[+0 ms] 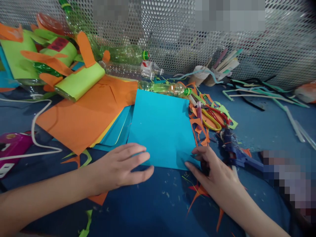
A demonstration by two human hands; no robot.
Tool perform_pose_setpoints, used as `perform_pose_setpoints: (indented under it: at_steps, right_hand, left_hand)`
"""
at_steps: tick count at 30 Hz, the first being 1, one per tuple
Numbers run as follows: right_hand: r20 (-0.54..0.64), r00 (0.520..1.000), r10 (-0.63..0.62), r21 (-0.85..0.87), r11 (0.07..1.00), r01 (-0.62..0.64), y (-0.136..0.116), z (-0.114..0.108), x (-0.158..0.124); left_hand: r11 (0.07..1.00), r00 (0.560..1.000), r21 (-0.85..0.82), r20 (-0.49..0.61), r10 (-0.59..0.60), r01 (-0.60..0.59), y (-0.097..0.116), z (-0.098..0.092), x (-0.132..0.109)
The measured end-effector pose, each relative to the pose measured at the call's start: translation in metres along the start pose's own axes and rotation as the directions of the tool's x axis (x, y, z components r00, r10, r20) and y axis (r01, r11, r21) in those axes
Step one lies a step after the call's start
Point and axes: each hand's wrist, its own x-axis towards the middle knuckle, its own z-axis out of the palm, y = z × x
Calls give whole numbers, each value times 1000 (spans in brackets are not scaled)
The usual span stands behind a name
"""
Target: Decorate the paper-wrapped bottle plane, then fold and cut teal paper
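A sheet of blue paper (pixel 160 128) lies in front of me on the dark blue table. Over its near left corner rests my left hand (pixel 128 164), fingers stretched out and a little apart. My right hand (pixel 209 166) pinches the near right corner between thumb and fingers, and that corner is bent up slightly. Left of the sheet lie a large orange paper (pixel 81 115) and more blue sheets (pixel 117 128), partly covered. Along its right edge are orange paper scraps (pixel 197 126), yellow-handled scissors (pixel 211 121) and a glue gun (pixel 237 153).
Green and orange paper-wrapped bottles (pixel 80 80) crowd the back left. Clear plastic bottles (pixel 128 69) lie against the metal mesh (pixel 170 39). Cups with sticks (pixel 214 74) stand behind, and thin tubes (pixel 266 93) lie at right. A magenta device (pixel 14 148) is at left near a white cord (pixel 37 121).
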Motion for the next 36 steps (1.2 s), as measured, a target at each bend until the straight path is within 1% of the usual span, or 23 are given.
perform_pose_setpoints:
  at_steps: [1, 3, 5, 7, 11, 14, 18, 22, 28, 33, 36]
  right_hand:
    - [-4, 1000, -3, -4, 1000, 3, 0, 0, 0]
    - [3, 1000, -9, -14, 1000, 9, 0, -1, 0]
    - [8, 1000, -13, -32, 999, 13, 1, -1, 1]
    - [20, 1000, -16, -39, 999, 17, 3, -2, 2]
    - [49, 999, -24, 2, 1000, 24, 8, -3, 2]
    - [72, 997, -21, 39, 999, 19, 10, -3, 2]
    - [83, 996, -18, 67, 998, 12, 9, -5, 4]
    - [71, 997, -41, 104, 994, 33, 5, -7, 5]
    - [61, 996, -63, 95, 994, 57, 6, -6, 3]
    - [36, 995, -91, 92, 992, 88, 8, -4, 3]
    - [27, 993, -116, 105, 988, 112, 10, -3, 3]
  left_hand:
    - [999, 998, -24, 32, 48, -47, -1, 1, -1]
    - [993, 995, -85, 59, 85, -80, -3, 3, -2]
    - [988, 997, -145, 47, 68, -61, -6, 5, -3]
    - [977, 997, -210, 63, 45, -31, -9, 6, -2]
    - [948, 990, -316, 140, 2, 43, -14, 5, 4]
    - [936, 983, -348, 180, 19, 46, -16, 0, 9]
    - [940, 984, -341, 173, 42, 20, -12, -4, 14]
    - [950, 986, -312, 160, 43, 9, -6, -2, 19]
    - [953, 978, -303, 201, 63, 0, -4, 0, 27]
    - [966, 964, -245, 228, 136, -78, -2, 2, 32]
    - [969, 961, -235, 244, 131, -72, -2, 4, 34]
